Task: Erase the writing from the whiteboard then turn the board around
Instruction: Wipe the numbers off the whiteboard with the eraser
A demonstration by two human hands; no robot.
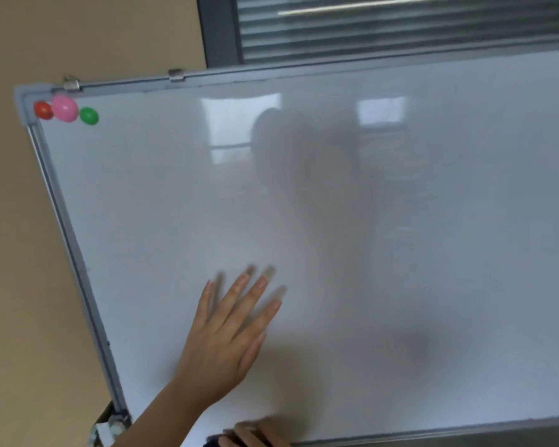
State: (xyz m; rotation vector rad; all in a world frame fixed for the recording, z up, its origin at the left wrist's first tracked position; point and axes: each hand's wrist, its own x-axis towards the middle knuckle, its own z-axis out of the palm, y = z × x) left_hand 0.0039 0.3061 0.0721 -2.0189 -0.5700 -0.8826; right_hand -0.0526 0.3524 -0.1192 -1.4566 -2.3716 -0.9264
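The whiteboard [400, 204] fills most of the head view, tilted, with a grey frame and no writing that I can see on its surface. My left hand [226, 337] lies flat against the lower left of the board, fingers spread. My right hand [255, 435] shows only partly at the bottom edge of the view, near the board's lower rail, with its fingers curled over something dark that I cannot identify.
Three round magnets, red [43, 110], pink [64, 108] and green [89, 116], stick in the board's top left corner. A beige wall [29, 253] lies to the left, a window with blinds [400, 24] behind. A stand bracket [110, 427] shows at the lower left corner.
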